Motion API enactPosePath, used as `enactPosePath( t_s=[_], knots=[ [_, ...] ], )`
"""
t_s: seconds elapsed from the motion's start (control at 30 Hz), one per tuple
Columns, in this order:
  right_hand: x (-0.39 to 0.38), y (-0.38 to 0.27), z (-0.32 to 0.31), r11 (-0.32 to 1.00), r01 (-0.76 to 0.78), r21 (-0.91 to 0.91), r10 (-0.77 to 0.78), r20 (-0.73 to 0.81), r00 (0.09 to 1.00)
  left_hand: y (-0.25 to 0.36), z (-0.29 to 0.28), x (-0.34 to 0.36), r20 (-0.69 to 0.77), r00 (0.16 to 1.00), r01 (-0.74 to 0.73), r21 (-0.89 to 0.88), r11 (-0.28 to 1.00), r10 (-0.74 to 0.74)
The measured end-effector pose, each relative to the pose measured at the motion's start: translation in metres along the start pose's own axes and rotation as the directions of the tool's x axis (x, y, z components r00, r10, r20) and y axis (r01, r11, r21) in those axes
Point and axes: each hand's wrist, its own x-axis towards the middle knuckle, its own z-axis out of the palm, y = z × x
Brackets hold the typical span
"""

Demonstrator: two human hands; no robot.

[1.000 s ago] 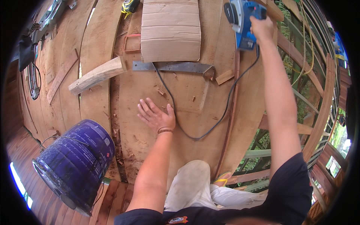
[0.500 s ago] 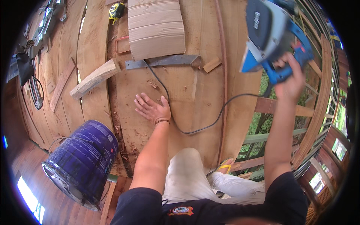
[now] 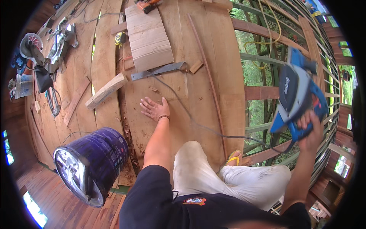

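My left hand lies flat on the wooden planks, fingers spread, holding nothing. Out to the right, my right hand grips the handle of a blue and grey electric planer, held up over the open floor framing. From the planer a dark power cord trails left across the boards, passing near my left hand. Beyond that hand lie a flat metal bar with an angled end, a small wood block and a piece of cardboard.
An overturned purple bucket stands at left. A curved wood piece, a tape measure, an orange tool and a miter saw lie farther off. A long thin strip crosses the planks. Green beams span open gaps above vegetation at right.
My right hand has carried the planer lower and farther out to the right. The cord's slack has straightened. My left hand stays flat on the boards, while the view has shifted.
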Motion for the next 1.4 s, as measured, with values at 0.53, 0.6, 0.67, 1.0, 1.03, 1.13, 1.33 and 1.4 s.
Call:
enactPosePath(
  t_s=[0.53, 0.6, 0.67, 1.0, 1.03, 1.13, 1.33, 1.4],
  knots=[
    [-0.113, -0.009, -0.082, 0.994, 0.102, -0.047, -0.110, -0.214, 0.971, 0.132, 0.018, -0.241, 0.481, 0.677, -0.384, -0.416, 0.824, 0.558],
    [-0.115, -0.009, -0.084, 0.993, 0.078, -0.090, -0.097, -0.228, 0.969, 0.118, 0.024, -0.246, 0.403, 0.659, -0.467, -0.443, 0.765, 0.635],
    [-0.114, -0.009, -0.084, 0.991, 0.071, -0.116, -0.095, -0.216, 0.972, 0.110, 0.028, -0.248, 0.307, 0.624, -0.561, -0.465, 0.685, 0.719],
    [-0.109, -0.012, -0.083, 0.993, 0.056, -0.107, -0.068, -0.118, 0.991, 0.123, 0.035, -0.264, 0.312, 0.681, -0.523, -0.427, 0.738, 0.663],
    [-0.108, -0.012, -0.083, 0.994, 0.051, -0.100, -0.064, -0.123, 0.990, 0.123, 0.033, -0.263, 0.289, 0.710, -0.493, -0.446, 0.747, 0.642],
    [-0.107, -0.010, -0.085, 0.994, 0.040, -0.102, -0.052, -0.117, 0.992, 0.128, 0.026, -0.255, 0.368, 0.796, -0.279, -0.481, 0.831, 0.481],
    [-0.111, -0.008, -0.100, 0.994, 0.005, -0.111, -0.020, -0.136, 0.991, 0.159, 0.012, -0.226, 0.537, 0.809, -0.077, -0.302, 0.950, 0.236],
    [-0.113, -0.007, -0.106, 0.995, 0.002, -0.104, -0.019, -0.155, 0.988, 0.166, 0.012, -0.218, 0.578, 0.786, -0.091, -0.246, 0.965, 0.221]
  ],
)
